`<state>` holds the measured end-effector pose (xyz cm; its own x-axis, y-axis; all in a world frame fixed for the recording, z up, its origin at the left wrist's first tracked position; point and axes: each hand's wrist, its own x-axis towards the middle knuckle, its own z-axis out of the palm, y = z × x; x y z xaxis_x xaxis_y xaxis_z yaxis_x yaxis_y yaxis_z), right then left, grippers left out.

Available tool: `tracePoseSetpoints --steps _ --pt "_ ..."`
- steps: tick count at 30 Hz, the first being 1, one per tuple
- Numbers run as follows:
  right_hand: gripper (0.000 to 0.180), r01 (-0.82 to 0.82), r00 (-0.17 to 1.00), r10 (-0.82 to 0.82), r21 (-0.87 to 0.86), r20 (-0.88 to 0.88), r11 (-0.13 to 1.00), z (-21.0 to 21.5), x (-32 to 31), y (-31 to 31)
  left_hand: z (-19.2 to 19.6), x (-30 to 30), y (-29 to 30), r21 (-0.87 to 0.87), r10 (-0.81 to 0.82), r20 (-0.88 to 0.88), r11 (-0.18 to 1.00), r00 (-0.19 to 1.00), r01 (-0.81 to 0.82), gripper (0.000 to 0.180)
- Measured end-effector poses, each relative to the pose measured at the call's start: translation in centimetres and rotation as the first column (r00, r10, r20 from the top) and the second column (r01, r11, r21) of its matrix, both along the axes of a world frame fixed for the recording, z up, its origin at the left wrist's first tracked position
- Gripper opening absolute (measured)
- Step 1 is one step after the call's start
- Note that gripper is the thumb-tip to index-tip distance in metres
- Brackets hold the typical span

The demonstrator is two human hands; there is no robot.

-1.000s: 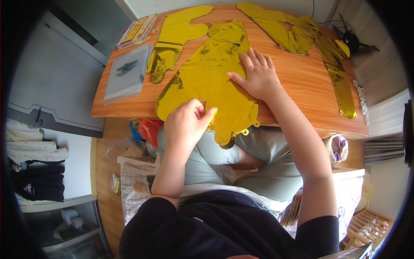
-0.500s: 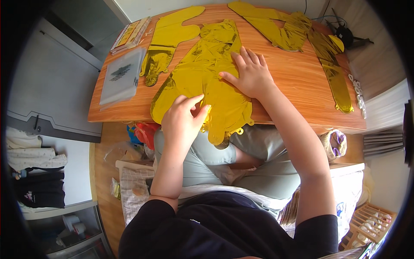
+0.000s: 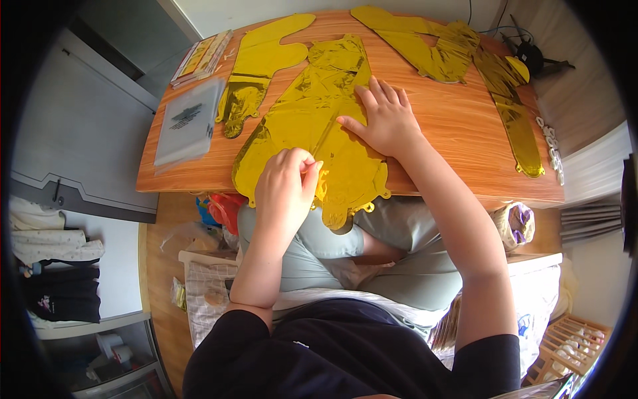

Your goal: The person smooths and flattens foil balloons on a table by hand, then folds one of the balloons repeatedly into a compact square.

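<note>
A large flat gold foil balloon [image 3: 312, 120] lies on the wooden table [image 3: 438, 146], its near end hanging over the front edge. My left hand [image 3: 287, 183] rests on the balloon's near part with fingers curled, pinching the foil. My right hand [image 3: 387, 118] lies flat on the balloon's right side, fingers spread, pressing it down.
More gold foil balloons lie at the back left [image 3: 262, 63] and back right [image 3: 425, 46], with a long one [image 3: 512, 113] along the right. A clear plastic packet [image 3: 188, 121] and a flat package [image 3: 199, 58] sit at the left. A dark device with cables [image 3: 531, 53] stands at the far right corner.
My left hand has slid a little toward me along the balloon and curled its fingers tighter on the foil. My right hand stays flat in about the same place.
</note>
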<state>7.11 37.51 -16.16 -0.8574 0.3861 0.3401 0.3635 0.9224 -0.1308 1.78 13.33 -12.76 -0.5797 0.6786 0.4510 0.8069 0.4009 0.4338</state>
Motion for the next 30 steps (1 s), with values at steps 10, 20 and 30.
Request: tracePoseSetpoints --steps 10,20,30 --pt "0.090 0.006 1.000 -0.005 -0.025 0.030 1.000 0.3 0.0 -0.2 0.6 -1.0 -0.1 -0.128 0.007 -0.231 0.991 0.973 -0.038 0.027" --pt "0.090 0.012 0.999 -0.011 -0.033 0.032 0.999 0.5 -0.1 -0.3 -0.3 -2.2 0.2 -0.007 -0.133 0.286 0.990 0.949 0.141 0.024" --pt "0.089 0.016 0.999 -0.015 -0.023 0.044 1.000 0.2 0.0 -0.1 0.6 -2.3 0.2 -0.150 -0.149 0.170 0.973 0.974 0.175 0.044"
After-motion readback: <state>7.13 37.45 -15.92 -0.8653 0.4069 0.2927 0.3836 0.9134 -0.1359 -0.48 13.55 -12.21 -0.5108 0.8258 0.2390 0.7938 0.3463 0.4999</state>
